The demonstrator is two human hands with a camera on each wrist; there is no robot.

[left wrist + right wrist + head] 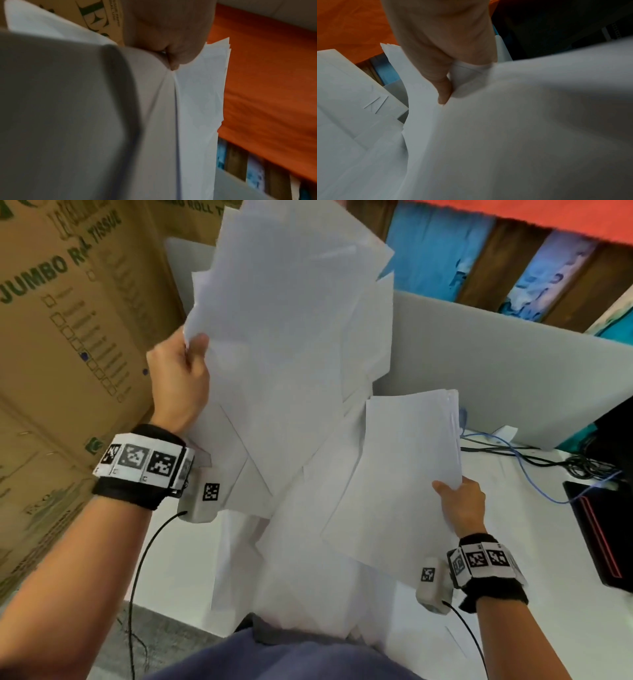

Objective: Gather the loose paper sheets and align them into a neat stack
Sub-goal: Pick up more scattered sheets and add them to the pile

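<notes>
Many white paper sheets fan out in a loose, uneven bundle raised above the white table. My left hand grips the bundle's upper left edge, thumb on top. My right hand pinches the lower right corner of a tidier batch of sheets lying across the front of the bundle. In the left wrist view my left hand pinches the paper edge. In the right wrist view my right hand's fingers pinch the sheets. More sheets hang down toward my lap.
Cardboard boxes stand close on the left. A grey partition panel runs behind the table. Blue and black cables and a black device with a red stripe lie at the table's right.
</notes>
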